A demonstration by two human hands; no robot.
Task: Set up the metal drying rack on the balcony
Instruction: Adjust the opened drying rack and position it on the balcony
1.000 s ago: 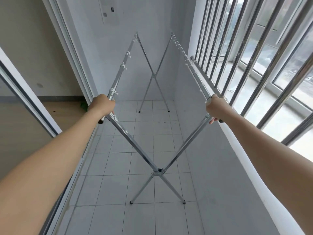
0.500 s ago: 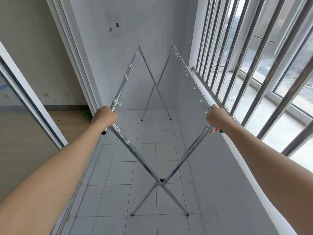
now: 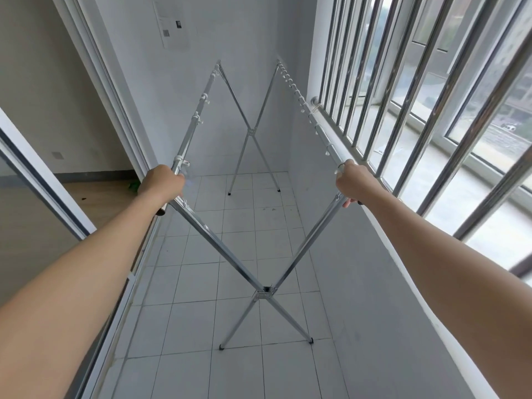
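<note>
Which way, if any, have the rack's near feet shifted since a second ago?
No. The near feet of the drying rack sit along the same floor-tile seam as before; only the camera tilted. Left hand and right hand grip its top rails.

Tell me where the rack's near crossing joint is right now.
In the head view, the near crossing joint sits low at centre, above the tiled floor, between both forearms.

Bright window (image 3: 431,82) daylight, sharp, wide-angle edge distortion

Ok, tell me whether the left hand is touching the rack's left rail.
Touching: in the head view, the left hand is wrapped around the left rail.
</note>
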